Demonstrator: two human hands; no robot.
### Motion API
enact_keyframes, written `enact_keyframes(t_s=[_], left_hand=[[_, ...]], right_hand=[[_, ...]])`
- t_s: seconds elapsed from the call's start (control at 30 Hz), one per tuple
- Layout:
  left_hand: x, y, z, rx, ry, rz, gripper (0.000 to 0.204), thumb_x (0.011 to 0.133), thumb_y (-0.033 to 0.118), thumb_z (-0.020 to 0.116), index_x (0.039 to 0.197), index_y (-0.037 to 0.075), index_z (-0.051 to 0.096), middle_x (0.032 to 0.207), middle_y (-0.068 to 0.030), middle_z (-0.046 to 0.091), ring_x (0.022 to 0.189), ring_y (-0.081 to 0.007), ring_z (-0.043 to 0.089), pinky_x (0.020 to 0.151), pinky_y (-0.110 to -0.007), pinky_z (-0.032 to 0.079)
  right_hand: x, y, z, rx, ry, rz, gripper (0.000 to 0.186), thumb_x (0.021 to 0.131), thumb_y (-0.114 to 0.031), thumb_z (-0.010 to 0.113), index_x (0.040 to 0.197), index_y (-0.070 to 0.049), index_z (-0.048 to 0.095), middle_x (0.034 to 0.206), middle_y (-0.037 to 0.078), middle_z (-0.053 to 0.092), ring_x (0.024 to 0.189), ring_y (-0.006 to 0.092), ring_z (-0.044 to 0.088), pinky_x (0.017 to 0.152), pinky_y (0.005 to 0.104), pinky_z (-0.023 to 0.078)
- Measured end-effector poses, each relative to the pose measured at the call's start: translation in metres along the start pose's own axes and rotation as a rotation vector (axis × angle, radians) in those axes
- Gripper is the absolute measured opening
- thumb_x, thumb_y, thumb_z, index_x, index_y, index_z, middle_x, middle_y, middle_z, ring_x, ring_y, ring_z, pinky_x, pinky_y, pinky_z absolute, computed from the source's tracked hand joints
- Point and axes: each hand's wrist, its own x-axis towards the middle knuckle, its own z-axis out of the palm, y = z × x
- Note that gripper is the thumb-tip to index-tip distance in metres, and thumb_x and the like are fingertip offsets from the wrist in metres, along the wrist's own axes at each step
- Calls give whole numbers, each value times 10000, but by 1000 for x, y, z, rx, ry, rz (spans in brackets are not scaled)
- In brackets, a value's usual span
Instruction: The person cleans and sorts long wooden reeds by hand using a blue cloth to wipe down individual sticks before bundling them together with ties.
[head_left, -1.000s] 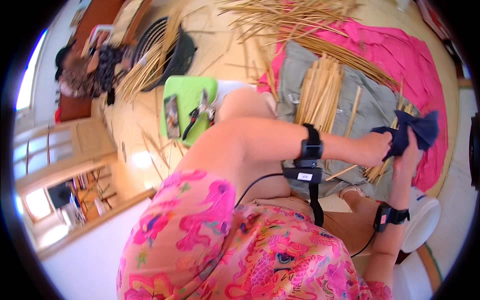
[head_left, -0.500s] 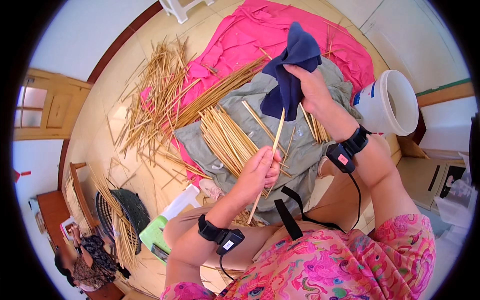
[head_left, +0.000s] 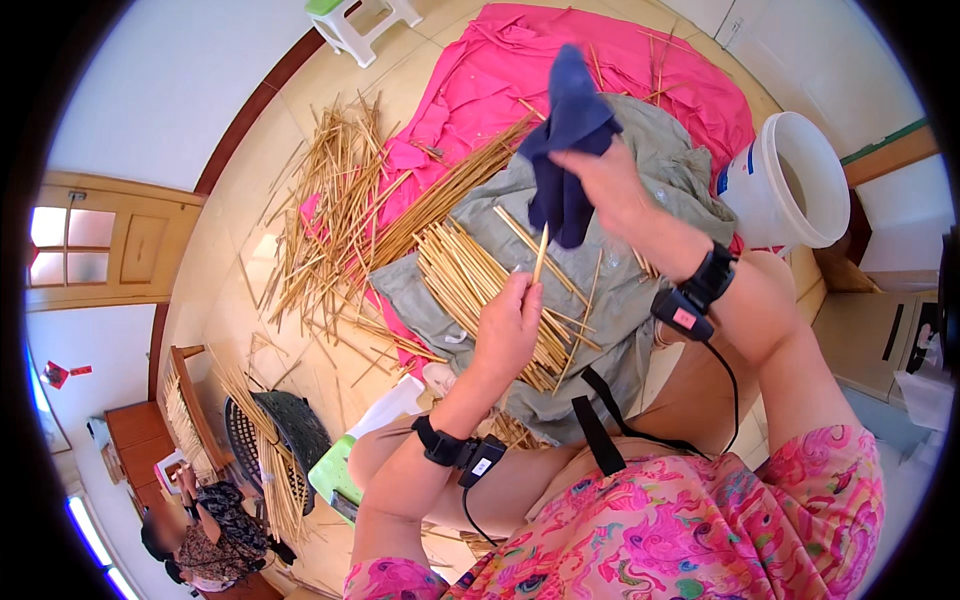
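Two cloths cover the middle of the floor (head_left: pixel 225 290): a big pink sheet (head_left: pixel 560 70) running toward the far edge, and on top of it a smaller grey-green cloth (head_left: pixel 660 160) that reaches over the person's lap. A white bucket (head_left: pixel 790 180) stands at the right edge of the pink sheet. A loose heap of pale straw stalks (head_left: pixel 335 215) spills off the sheet's left edge onto the bare floor, and a tidier bundle of cut stalks (head_left: pixel 475 280) lies on the grey-green cloth, just below the raised hands. A black basket (head_left: pixel 285 430) with more stalks sits near the left knee. The right hand (head_left: pixel 610 185) is held up over the grey-green cloth, fingers clamped on a dark blue rag (head_left: pixel 570 150) that hangs down from the fist. The left hand (head_left: pixel 510 325) is just below it, fingers pinched together on a single thin stalk (head_left: pixel 540 255), which points upward and touches the rag's lower end.
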Motion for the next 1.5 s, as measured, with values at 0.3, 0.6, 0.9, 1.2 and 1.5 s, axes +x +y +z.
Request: enact_keyframes(t_s=[0.3, 0.6, 0.9, 1.2, 1.5], left_hand=[[8, -9, -2, -110, -40, -39, 103, 879, 97, 544, 826, 17, 505, 604, 43, 449, 527, -17, 395, 447, -198, 314], [2, 1, 4, -346, -75, -123, 93, 897, 117, 518, 868, 38, 478, 616, 28, 463, 476, -23, 389, 413, -174, 311], [18, 5, -15, -591, -83, -216, 220, 957, 233, 397, 858, 59, 487, 601, 11, 455, 468, -44, 394, 429, -182, 329], [5, 6, -2, -735, -382, -342, 288, 975, 287, 328, 860, 46, 437, 564, 12, 357, 466, -66, 350, 421, -193, 302], [15, 6, -6, -831, -277, -386, 284, 964, 290, 366, 847, 52, 468, 572, -2, 423, 463, -82, 396, 439, -188, 339]], right_hand=[[-38, 7, 3, 27, 11, 136, 221, 743, -67, 672, 947, -13, 609, 898, 49, 623, 813, 131, 583, 702, 290, 467], [21, -27, -29, 188, 159, -39, 248, 724, -93, 693, 933, 8, 604, 869, 63, 635, 747, 160, 607, 668, 298, 487], [-44, 4, 3, 104, -228, 129, 309, 758, -138, 690, 1023, -26, 578, 954, 25, 606, 878, 119, 549, 773, 275, 446], [-24, -8, -1, 35, -17, 78, 233, 737, -67, 666, 947, 10, 598, 868, 80, 634, 755, 160, 605, 646, 308, 491], [-70, 13, 12, -10, -154, 272, 343, 717, -92, 700, 1030, -21, 579, 914, 53, 619, 811, 142, 581, 734, 294, 472]])
